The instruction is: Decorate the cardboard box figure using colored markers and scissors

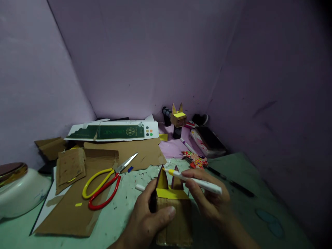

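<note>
A: Head view: what do our hands hold?

B: Our left hand (147,216) is closed around a cardboard figure (174,216) with pointed ears, which sits between both hands. Our right hand (209,200) pinches a white marker (199,183), its yellow tip at the ears. The scissors (103,186) lie left of our left hand.

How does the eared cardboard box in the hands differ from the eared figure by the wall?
The held box is gripped by the left hand, a marker at its ear; the wall figure stands untouched on a dark base. The held box has one yellow ear, one brown; the wall figure's both look yellowish. Both have yellow tops.
</note>
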`<state>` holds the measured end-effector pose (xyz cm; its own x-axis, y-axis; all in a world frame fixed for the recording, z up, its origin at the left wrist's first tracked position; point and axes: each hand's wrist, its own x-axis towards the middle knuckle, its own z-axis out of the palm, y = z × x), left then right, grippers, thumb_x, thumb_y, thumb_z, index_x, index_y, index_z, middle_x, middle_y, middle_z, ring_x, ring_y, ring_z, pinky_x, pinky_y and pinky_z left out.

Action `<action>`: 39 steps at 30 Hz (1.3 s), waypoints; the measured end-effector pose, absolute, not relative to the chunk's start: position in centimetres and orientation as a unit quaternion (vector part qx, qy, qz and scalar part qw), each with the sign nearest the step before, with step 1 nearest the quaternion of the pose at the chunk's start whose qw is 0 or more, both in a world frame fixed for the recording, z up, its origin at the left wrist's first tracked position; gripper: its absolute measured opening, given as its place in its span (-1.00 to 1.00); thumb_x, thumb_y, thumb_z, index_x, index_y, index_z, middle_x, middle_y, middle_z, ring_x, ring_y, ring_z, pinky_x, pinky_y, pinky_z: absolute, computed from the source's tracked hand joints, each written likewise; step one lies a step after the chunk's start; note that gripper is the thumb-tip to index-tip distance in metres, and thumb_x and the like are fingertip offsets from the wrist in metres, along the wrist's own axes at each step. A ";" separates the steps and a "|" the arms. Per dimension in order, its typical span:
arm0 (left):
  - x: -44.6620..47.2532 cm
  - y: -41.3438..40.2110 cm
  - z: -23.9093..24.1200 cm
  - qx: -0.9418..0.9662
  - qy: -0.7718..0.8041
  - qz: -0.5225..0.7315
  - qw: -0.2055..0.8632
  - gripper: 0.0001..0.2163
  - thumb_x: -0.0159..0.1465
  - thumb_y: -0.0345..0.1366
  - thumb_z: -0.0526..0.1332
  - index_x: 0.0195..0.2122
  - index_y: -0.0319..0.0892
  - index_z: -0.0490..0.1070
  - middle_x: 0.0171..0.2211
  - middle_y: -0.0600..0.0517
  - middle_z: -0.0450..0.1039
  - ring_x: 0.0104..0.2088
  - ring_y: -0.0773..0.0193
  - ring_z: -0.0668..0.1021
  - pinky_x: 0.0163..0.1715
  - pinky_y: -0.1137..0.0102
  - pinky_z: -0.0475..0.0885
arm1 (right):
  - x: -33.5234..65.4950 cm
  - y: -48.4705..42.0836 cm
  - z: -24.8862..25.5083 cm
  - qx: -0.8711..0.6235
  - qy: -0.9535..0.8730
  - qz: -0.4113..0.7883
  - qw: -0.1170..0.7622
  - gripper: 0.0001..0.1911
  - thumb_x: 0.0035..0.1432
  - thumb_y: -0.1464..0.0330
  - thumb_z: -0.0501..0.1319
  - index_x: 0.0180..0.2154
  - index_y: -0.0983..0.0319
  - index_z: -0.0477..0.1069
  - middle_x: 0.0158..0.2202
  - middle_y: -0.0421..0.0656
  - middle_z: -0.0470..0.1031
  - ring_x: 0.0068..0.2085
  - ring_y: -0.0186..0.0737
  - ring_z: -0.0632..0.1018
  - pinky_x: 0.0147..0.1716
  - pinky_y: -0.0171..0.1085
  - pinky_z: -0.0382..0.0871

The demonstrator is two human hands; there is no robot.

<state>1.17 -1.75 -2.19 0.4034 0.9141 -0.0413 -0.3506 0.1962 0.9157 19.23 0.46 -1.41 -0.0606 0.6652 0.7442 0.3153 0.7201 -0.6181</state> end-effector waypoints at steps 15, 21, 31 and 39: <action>1.1 -1.8 -2.3 0.448 0.332 0.442 0.703 -0.35 0.09 -0.19 0.43 0.20 -0.14 0.29 0.01 -0.08 0.57 0.00 -0.06 0.57 -0.01 0.19 0.46 | 20.1 0.1 -1.1 -0.367 -0.711 0.174 0.573 -0.87 0.21 0.45 0.22 -0.29 0.18 0.55 -0.46 -0.17 0.60 -0.51 -0.22 0.56 -0.51 -0.30 0.39; 1.1 -1.7 -2.0 0.462 0.334 0.438 0.695 -0.50 0.10 -0.18 0.42 0.07 -0.10 0.42 -0.09 0.00 0.61 -0.11 0.03 0.61 -0.10 0.29 0.47 | 20.4 0.2 -1.0 -0.356 -0.761 0.164 0.517 -0.86 0.23 0.47 0.19 -0.34 0.19 0.50 -0.50 -0.21 0.55 -0.53 -0.27 0.54 -0.51 -0.33 0.35; 0.9 -1.7 -2.3 0.458 0.326 0.427 0.708 -0.43 0.10 -0.18 0.42 0.14 -0.11 0.35 -0.05 -0.05 0.59 -0.09 -0.01 0.60 -0.12 0.27 0.46 | 19.9 0.2 -0.5 -0.331 -0.758 0.119 0.549 -0.85 0.18 0.52 0.20 -0.26 0.21 0.50 -0.46 -0.20 0.61 -0.52 -0.28 0.58 -0.52 -0.35 0.40; 1.0 -1.7 -2.3 0.455 0.328 0.433 0.706 -0.45 0.11 -0.17 0.42 0.13 -0.10 0.37 -0.07 -0.02 0.60 -0.12 0.03 0.62 -0.13 0.30 0.48 | 20.5 -0.6 -0.9 -0.372 -0.709 0.228 0.554 -0.88 0.22 0.43 0.23 -0.32 0.16 0.54 -0.49 -0.25 0.57 -0.51 -0.33 0.53 -0.52 -0.39 0.34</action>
